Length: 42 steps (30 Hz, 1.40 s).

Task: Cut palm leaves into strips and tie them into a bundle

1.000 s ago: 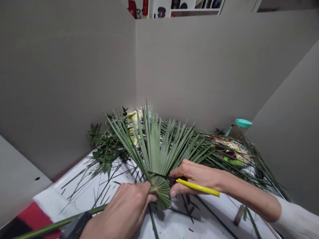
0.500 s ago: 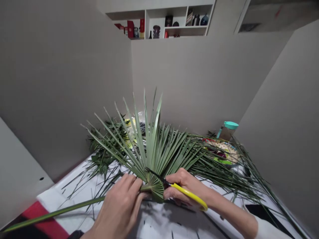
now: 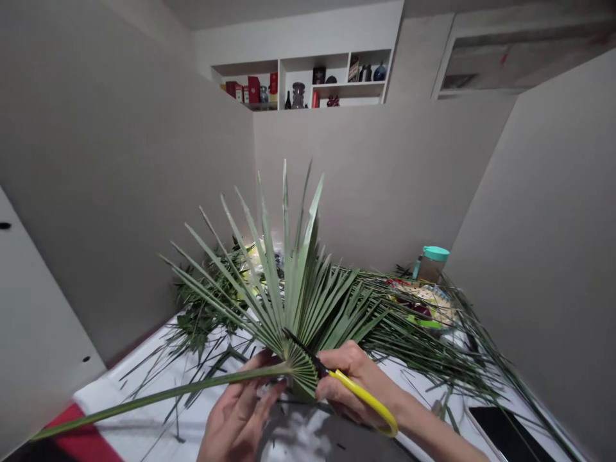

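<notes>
A green fan-shaped palm leaf point(image 3: 301, 289) stands with its blades spread upward. Its long stem point(image 3: 158, 398) runs down to the left. My left hand point(image 3: 240, 404) is closed around the stem just below the fan's base, fingers partly behind it, thumb below. With my right hand point(image 3: 356, 382) I grip scissors point(image 3: 363, 398) with yellow handles and dark blades. Those blades lie across the pleated base of the fan, pointing up and left. My right fingers are beside the fan's short, cut lower right segments point(image 3: 303, 366).
Leafy sprigs point(image 3: 206, 314) lie at the left back, thin green strips point(image 3: 423, 340) at the right. Behind them are a round basket point(image 3: 440, 301) and a teal-lidded jar point(image 3: 433, 263). A phone-like dark slab point(image 3: 513, 436) lies front right on the white-covered table point(image 3: 125, 427). Walls close in behind.
My left hand has shifted its hold, from over the stem to beneath and behind it, so more stem shows. The scissors remain at the fan's base. The view has tilted up slightly.
</notes>
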Motion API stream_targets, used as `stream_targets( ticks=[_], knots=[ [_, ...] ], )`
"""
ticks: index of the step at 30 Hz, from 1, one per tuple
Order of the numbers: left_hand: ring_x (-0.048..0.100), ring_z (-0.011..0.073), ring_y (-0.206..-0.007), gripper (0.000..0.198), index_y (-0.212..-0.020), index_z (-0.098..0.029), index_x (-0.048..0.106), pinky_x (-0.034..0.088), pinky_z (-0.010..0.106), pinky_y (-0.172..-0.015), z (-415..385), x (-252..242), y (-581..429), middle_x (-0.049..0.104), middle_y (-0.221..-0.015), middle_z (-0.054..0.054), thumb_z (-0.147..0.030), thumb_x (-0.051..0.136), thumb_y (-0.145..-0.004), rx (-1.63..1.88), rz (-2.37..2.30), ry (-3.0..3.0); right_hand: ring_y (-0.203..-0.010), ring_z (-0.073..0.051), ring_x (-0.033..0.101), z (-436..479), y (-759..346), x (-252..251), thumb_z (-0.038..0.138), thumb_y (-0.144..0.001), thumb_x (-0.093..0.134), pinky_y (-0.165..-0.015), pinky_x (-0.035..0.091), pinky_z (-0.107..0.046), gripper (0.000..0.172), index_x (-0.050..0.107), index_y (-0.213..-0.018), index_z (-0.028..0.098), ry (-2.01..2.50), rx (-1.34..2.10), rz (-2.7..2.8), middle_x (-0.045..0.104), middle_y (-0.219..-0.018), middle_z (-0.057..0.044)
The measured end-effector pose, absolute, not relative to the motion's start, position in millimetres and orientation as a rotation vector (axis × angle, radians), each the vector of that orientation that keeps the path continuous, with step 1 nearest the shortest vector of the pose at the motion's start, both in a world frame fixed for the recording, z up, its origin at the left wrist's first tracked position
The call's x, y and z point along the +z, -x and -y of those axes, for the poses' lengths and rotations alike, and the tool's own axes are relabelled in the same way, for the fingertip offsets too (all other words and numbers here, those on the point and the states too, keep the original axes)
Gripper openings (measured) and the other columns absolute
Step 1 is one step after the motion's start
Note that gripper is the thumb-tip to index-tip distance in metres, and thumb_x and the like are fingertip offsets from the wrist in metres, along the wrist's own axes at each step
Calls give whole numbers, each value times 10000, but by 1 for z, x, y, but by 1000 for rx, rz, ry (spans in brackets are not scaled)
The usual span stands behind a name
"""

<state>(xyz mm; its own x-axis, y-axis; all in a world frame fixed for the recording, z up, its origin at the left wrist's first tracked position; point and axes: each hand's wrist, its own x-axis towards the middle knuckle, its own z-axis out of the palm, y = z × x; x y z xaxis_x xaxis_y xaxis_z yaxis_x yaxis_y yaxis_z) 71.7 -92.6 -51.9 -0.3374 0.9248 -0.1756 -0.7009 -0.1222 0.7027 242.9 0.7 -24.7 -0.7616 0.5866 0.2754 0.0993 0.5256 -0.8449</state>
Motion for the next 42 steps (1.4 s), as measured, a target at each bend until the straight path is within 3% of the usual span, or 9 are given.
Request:
stream_targets(
  ticks=[2,5,9,13,16,20,24,30,42],
  knots=[
    [713,242,-952,502,-897,-205,784,584,299,-829,85,-38,-80,778,-1005,77,-328,959,-442,1713,-774,-241,-371,-53,357,1,-245,-27,637,-848,567,-388,237,-180,539,400,-575,203,544,1180,2231,368,-420,79],
    [675,108,-617,450,-680,-204,751,575,167,-612,81,-24,-95,728,-675,-24,-198,985,-296,1706,-663,-99,-390,-54,361,2,-249,-29,638,-842,577,-394,237,-182,536,442,-585,188,531,1181,2244,409,-444,65],
    [538,24,-439,382,-556,-191,682,491,79,-478,79,-18,-114,560,-489,-100,-132,975,-316,1700,-601,-88,-425,-54,338,1,-259,-26,626,-840,597,-408,230,-184,527,505,-598,166,534,1158,2275,390,-473,69],
    [550,40,-467,301,-614,-177,707,507,107,-525,79,-20,-126,548,-489,-91,-152,955,-445,1694,-597,-183,-472,-57,288,-4,-276,-20,654,-818,608,-437,230,-190,558,547,-587,150,543,1097,2323,336,-510,78],
    [606,87,-540,285,-644,-168,717,519,160,-552,79,-23,-135,634,-569,-44,-201,948,-480,1662,-588,-265,-492,-60,248,-8,-290,-15,668,-764,662,-447,205,-206,576,531,-557,146,588,1019,2371,297,-508,88],
    [676,162,-728,253,-791,-161,738,542,233,-665,80,-32,-147,741,-811,38,-280,881,-620,1619,-638,-394,-508,-63,240,-8,-310,-2,584,-747,732,-454,188,-212,519,514,-565,150,700,947,2469,293,-516,96],
    [668,172,-809,216,-830,-175,730,520,249,-762,80,-45,-162,740,-825,28,-302,833,-688,1618,-693,-465,-510,-69,249,-2,-330,13,499,-800,711,-454,201,-207,442,508,-593,165,824,877,2600,304,-515,97],
    [647,185,-779,228,-839,-173,715,491,274,-778,83,-52,-167,722,-784,17,-327,814,-704,1594,-897,-629,-485,-66,248,8,-344,14,364,-800,715,-446,192,-211,401,462,-552,177,970,867,2587,313,-475,98],
    [641,197,-765,243,-952,-154,766,477,271,-708,74,-17,-96,762,-842,56,-340,707,-808,1392,-1097,-1100,-559,-82,299,17,-298,2,426,-839,661,-529,265,-208,275,610,-760,168,861,787,2484,373,-573,94]
  ],
)
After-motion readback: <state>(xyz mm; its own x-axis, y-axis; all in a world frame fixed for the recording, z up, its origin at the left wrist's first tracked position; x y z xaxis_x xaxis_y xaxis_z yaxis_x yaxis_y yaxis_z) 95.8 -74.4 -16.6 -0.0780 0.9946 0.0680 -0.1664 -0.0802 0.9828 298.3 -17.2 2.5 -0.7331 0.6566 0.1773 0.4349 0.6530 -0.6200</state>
